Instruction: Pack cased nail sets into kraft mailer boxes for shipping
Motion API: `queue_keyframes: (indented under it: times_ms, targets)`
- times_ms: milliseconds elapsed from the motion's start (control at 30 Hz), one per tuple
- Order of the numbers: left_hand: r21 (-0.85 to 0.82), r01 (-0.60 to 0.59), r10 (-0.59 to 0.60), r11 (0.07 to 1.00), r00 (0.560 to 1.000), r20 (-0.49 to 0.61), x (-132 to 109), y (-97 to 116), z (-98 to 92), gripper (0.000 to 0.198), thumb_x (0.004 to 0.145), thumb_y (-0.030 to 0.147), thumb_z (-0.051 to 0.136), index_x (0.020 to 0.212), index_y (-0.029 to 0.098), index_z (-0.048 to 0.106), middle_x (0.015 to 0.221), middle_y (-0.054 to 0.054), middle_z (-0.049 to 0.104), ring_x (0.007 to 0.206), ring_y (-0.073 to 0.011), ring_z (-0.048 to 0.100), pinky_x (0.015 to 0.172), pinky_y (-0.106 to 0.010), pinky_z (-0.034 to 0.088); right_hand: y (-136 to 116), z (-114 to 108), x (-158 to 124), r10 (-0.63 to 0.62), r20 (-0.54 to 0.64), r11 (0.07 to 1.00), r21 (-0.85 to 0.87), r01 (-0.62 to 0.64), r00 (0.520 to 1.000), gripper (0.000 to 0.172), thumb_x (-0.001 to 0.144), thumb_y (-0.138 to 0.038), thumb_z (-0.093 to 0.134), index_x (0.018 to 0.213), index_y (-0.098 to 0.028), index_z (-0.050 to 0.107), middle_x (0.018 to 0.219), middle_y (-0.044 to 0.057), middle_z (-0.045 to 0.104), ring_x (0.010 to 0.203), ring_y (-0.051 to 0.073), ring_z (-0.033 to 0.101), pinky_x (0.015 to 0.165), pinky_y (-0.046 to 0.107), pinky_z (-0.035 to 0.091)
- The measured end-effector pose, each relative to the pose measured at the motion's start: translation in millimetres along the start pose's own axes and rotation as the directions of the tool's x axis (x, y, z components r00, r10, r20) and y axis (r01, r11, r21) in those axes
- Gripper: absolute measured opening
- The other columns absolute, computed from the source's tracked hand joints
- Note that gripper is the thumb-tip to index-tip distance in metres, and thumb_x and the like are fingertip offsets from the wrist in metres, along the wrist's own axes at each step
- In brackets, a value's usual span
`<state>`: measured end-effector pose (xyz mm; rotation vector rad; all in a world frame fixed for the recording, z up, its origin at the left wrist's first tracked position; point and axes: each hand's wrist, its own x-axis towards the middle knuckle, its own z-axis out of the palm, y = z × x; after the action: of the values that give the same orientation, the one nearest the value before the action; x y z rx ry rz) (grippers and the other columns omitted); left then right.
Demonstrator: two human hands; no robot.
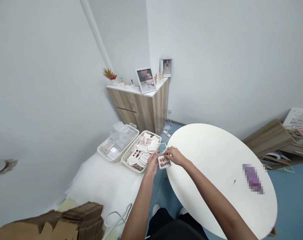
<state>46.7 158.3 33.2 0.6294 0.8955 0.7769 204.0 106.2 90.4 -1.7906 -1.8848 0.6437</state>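
Tray of false nails (164, 162) pinched at its edges between left hand (151, 163) and right hand (174, 156), fingers closed on it and hiding its upper corners, just beside a white plastic basket (132, 146) of packets; a pixelated object (253, 178) on a round white table (211, 156) cannot be made out.

A wood-veneer cabinet (138, 111) with a white top carries framed photographs (145, 80), small bottles (159, 76) and a potted plant (109, 74). Flattened corrugated cardboard (83, 216) lies at lower left. A power strip (167, 133) rests on the blue floor (294, 206).
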Motion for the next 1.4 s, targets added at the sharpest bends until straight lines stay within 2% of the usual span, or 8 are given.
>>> queue_keyframes:
  times_ms: [233, 333, 467, 700, 867, 1033, 1233, 1400]
  targets:
    - [0.081, 0.056, -0.068, 0.995, 0.986, 0.153, -4, -25, 66.0, 0.04, 0.07, 0.025, 0.077, 0.107, 0.015, 0.064, 0.093, -0.01, 0.074, 0.081, -0.0197, 0.071, 0.073, -0.028, 0.055, 41, -31, -67, 0.276, -0.423, 0.956, 0.211, -0.202, 0.863, 0.026, 0.091, -0.033, 0.049, 0.11, -0.022, 0.063, 0.105, 0.008, 0.056, 0.097, 0.021, 0.055, 0.087, 0.036, 0.046]
    - [0.104, 0.114, -0.135, 0.988, 0.964, 0.228, -7, -38, 91.2, 0.041, 0.071, 0.024, 0.076, 0.109, 0.015, 0.063, 0.098, -0.012, 0.074, 0.084, -0.02, 0.071, 0.076, -0.029, 0.055, 56, -39, -94, 0.603, -0.26, 0.705, 0.615, -0.352, 0.754, 0.041, 0.09, -0.047, 0.045, 0.123, -0.024, 0.053, 0.109, 0.008, 0.057, 0.082, 0.017, 0.061, 0.073, 0.033, 0.052]
    - [0.129, 0.162, -0.195, 0.978, 0.934, 0.299, -11, -62, 117.2, 0.039, 0.071, 0.021, 0.075, 0.107, 0.015, 0.064, 0.104, -0.013, 0.072, 0.087, -0.0207, 0.07, 0.078, -0.031, 0.055, 71, -43, -129, 0.62, 0.038, 0.35, 0.88, -0.32, 0.784, 0.045, 0.088, -0.054, 0.047, 0.125, -0.029, 0.05, 0.113, 0.005, 0.061, 0.086, 0.015, 0.063, 0.067, 0.028, 0.053]
    - [0.116, 0.316, -0.337, 0.942, 0.896, 0.291, -16, -95, 138.8, 0.015, 0.074, 0.022, 0.064, 0.085, 0.013, 0.067, 0.097, -0.01, 0.071, 0.078, -0.0181, 0.067, 0.07, -0.029, 0.056, 83, -45, -170, 0.67, 0.044, 0.131, 0.976, -0.177, 0.741, 0.045, 0.085, -0.063, 0.051, 0.105, -0.023, 0.059, 0.113, 0.008, 0.058, 0.097, 0.02, 0.063, 0.077, 0.037, 0.059]
    - [0.166, 0.244, -0.281, 0.956, 0.923, 0.263, -20, -101, 140.4, 0.011, 0.071, 0.024, 0.07, 0.073, 0.013, 0.068, 0.091, -0.01, 0.071, 0.088, -0.019, 0.066, 0.087, -0.029, 0.053, 84, -44, -191, 0.554, -0.122, 0.458, 0.871, -0.179, 0.824, 0.048, 0.08, -0.05, 0.064, 0.122, -0.028, 0.058, 0.127, 0.006, 0.055, 0.115, 0.022, 0.054, 0.089, 0.038, 0.054]
    - [0.388, 0.126, -0.294, 0.913, 0.861, 0.414, -28, -89, 130.6, 0.025, 0.077, 0.038, 0.066, 0.087, 0.016, 0.072, 0.112, -0.013, 0.069, 0.109, -0.0265, 0.061, 0.094, -0.038, 0.049, 86, -35, -197, 0.407, -0.396, 0.894, 0.356, -0.27, 0.823, 0.029, 0.084, -0.034, 0.061, 0.112, -0.027, 0.065, 0.114, 0.005, 0.065, 0.107, 0.021, 0.055, 0.091, 0.04, 0.048]
    - [0.654, -0.544, -0.022, 0.526, 0.76, 0.65, -36, -77, 121.1, 0.033, 0.08, 0.04, 0.065, 0.11, 0.025, 0.068, 0.126, -0.006, 0.064, 0.121, -0.0251, 0.055, 0.103, -0.04, 0.043, 84, -36, -195, 0.383, -0.383, 0.924, 0.148, -0.353, 0.84, 0.022, 0.089, -0.032, 0.057, 0.106, -0.025, 0.068, 0.102, 0.004, 0.071, 0.097, 0.021, 0.06, 0.085, 0.035, 0.048]
    - [0.577, -0.788, 0.072, 0.217, 0.602, 0.795, -27, -83, 115.1, 0.024, 0.087, 0.031, 0.059, 0.107, 0.025, 0.068, 0.107, -0.003, 0.073, 0.099, -0.0215, 0.067, 0.091, -0.036, 0.051, 87, -34, -194, 0.393, -0.348, 0.92, 0.154, -0.362, 0.851, 0.024, 0.09, -0.033, 0.053, 0.107, -0.025, 0.067, 0.105, 0.003, 0.072, 0.092, 0.019, 0.065, 0.08, 0.032, 0.048]
